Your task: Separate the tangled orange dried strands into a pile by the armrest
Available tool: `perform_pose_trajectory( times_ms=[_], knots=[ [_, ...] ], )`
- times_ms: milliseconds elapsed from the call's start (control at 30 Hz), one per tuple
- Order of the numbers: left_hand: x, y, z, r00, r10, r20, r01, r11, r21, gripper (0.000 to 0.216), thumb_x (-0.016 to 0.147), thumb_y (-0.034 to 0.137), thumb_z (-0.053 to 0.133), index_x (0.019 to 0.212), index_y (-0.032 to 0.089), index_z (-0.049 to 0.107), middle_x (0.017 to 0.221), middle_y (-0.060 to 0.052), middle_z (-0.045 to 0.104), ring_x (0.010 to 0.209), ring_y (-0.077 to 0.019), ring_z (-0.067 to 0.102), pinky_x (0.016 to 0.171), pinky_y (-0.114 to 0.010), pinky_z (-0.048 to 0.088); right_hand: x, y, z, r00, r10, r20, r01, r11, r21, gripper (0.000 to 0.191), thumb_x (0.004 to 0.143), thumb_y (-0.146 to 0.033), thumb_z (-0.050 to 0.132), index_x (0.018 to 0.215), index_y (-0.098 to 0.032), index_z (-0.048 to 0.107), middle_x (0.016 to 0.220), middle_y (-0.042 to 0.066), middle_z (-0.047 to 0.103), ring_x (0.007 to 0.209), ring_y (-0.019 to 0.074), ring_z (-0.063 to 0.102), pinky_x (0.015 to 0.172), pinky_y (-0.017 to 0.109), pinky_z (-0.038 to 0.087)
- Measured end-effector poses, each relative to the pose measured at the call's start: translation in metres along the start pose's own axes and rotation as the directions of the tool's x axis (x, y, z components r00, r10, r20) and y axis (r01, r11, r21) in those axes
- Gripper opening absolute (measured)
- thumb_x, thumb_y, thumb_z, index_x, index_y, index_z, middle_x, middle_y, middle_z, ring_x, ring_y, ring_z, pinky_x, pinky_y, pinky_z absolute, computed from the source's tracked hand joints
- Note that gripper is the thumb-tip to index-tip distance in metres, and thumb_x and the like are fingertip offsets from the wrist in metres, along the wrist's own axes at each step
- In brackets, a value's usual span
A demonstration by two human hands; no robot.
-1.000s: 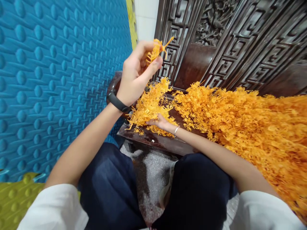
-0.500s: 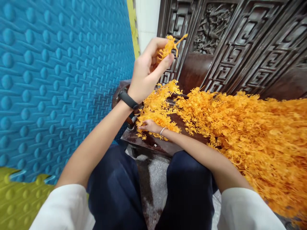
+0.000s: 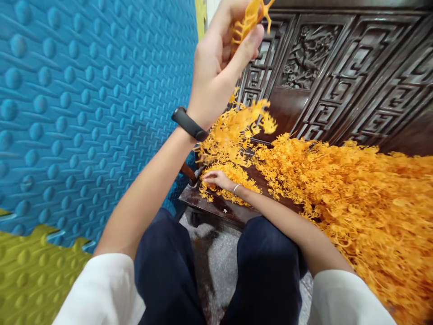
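Note:
My left hand [image 3: 216, 67], with a dark band at the wrist, is raised at the top of the view, closed around an orange plastic branched sprig [image 3: 250, 22] whose prongs stick out past thumb and fingers. Below it, a slightly blurred orange clump [image 3: 240, 128] of the same frilly plastic pieces hangs above the bench; whether it joins the held sprig is hidden behind the hand. My right hand [image 3: 218, 179], wearing a pale bracelet, lies with fingers stretched out over a small heap of orange pieces [image 3: 241, 178] on the dark wooden bench [image 3: 216, 208].
A large orange pile [image 3: 365, 194] covers the bench on the right. Behind stands a carved dark wooden backrest [image 3: 311, 54]. A blue foam mat [image 3: 94, 113] rises on the left, with a green mat [image 3: 40, 275] at lower left. My knees are close to the bench's front edge.
My left hand has risen, still gripping the orange sprig. The orange clump below it has lifted and spread to the right. My right hand stays low, its fingers now straighter over the heap.

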State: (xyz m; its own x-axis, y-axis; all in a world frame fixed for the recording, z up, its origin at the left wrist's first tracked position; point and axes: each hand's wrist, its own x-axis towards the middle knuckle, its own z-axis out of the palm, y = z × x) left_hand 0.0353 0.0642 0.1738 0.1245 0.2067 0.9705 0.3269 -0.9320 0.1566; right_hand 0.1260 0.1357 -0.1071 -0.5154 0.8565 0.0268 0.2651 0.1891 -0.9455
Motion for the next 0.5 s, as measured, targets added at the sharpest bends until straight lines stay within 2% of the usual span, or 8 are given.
perform_pose_trajectory(
  times_ms=[67,100,133,167,200,233,333,500],
  knots=[
    [0.009,-0.010,-0.001,0.991,0.133,-0.008,-0.134,0.991,-0.032,0.071,0.077,0.023,-0.015,0.109,-0.005,0.042,0.096,-0.001,0.050,0.089,-0.0138,0.061,0.056,-0.015,0.039,-0.001,0.001,-0.001,1.000,0.005,-0.007,-0.005,1.000,0.013,0.026,0.067,-0.031,0.068,0.081,-0.011,0.063,0.075,0.004,0.066,0.060,0.0100,0.058,0.062,0.024,0.049],
    [0.013,-0.015,-0.001,0.978,0.203,-0.047,-0.207,0.974,-0.088,0.047,0.089,0.026,0.012,0.108,-0.004,0.042,0.094,-0.001,0.054,0.085,-0.0120,0.063,0.058,-0.013,0.043,-0.002,0.002,-0.002,1.000,0.008,-0.009,-0.007,1.000,0.013,0.023,0.068,-0.029,0.067,0.080,-0.011,0.063,0.074,0.004,0.065,0.059,0.0099,0.058,0.062,0.024,0.049],
    [0.018,-0.020,-0.002,0.942,0.325,-0.079,-0.333,0.932,-0.140,0.036,0.092,0.024,0.021,0.102,0.000,0.044,0.088,0.001,0.055,0.080,-0.0080,0.064,0.058,-0.010,0.043,-0.002,0.002,-0.002,1.000,0.011,-0.011,-0.011,1.000,0.010,0.019,0.069,-0.027,0.066,0.079,-0.011,0.063,0.072,0.003,0.065,0.058,0.0096,0.058,0.062,0.023,0.049],
    [0.022,-0.023,-0.003,0.880,0.462,-0.111,-0.475,0.860,-0.186,0.037,0.093,0.021,0.012,0.098,0.004,0.045,0.083,0.004,0.054,0.078,-0.0053,0.064,0.057,-0.008,0.042,-0.002,0.002,-0.003,1.000,0.014,-0.013,-0.014,1.000,0.003,0.016,0.070,-0.024,0.065,0.078,-0.010,0.063,0.070,0.003,0.064,0.057,0.0094,0.057,0.062,0.023,0.049],
    [0.025,-0.025,-0.004,0.866,0.494,-0.081,-0.500,0.845,-0.190,0.063,0.084,0.018,-0.016,0.098,0.005,0.043,0.084,0.006,0.048,0.085,-0.0063,0.062,0.061,-0.011,0.039,-0.002,0.002,-0.004,1.000,0.015,-0.015,-0.015,1.000,-0.007,0.013,0.071,-0.021,0.063,0.078,-0.010,0.063,0.068,0.002,0.064,0.057,0.0091,0.057,0.062,0.023,0.049],
    [0.028,-0.025,-0.005,0.870,0.490,-0.066,-0.492,0.849,-0.192,0.046,0.092,0.018,-0.002,0.096,0.006,0.043,0.082,0.006,0.050,0.080,-0.0036,0.063,0.059,-0.009,0.040,-0.002,0.002,-0.004,1.000,0.016,-0.017,-0.016,1.000,-0.019,0.011,0.071,-0.019,0.062,0.079,-0.010,0.063,0.066,0.002,0.063,0.056,0.0091,0.057,0.061,0.022,0.048],
    [0.036,-0.012,-0.008,0.968,0.250,-0.020,-0.250,0.953,-0.170,0.010,0.092,0.012,0.035,0.084,0.011,0.039,0.074,0.006,0.046,0.066,0.0018,0.058,0.054,-0.008,0.037,-0.002,0.000,-0.004,1.000,0.008,-0.012,-0.009,0.998,-0.069,0.014,0.072,-0.017,0.061,0.085,-0.010,0.063,0.062,0.001,0.062,0.057,0.0094,0.058,0.058,0.021,0.047],
    [0.028,0.030,-0.024,0.996,0.009,0.085,-0.011,1.000,0.021,0.027,0.091,0.015,0.018,0.079,0.005,0.040,0.076,0.004,0.033,0.078,-0.0026,0.059,0.072,-0.022,0.038,-0.006,0.000,0.002,0.999,-0.029,0.022,0.032,0.986,-0.162,0.020,0.076,-0.018,0.056,0.094,-0.012,0.061,0.056,-0.002,0.059,0.051,0.0096,0.055,0.052,0.020,0.044]
  ],
)
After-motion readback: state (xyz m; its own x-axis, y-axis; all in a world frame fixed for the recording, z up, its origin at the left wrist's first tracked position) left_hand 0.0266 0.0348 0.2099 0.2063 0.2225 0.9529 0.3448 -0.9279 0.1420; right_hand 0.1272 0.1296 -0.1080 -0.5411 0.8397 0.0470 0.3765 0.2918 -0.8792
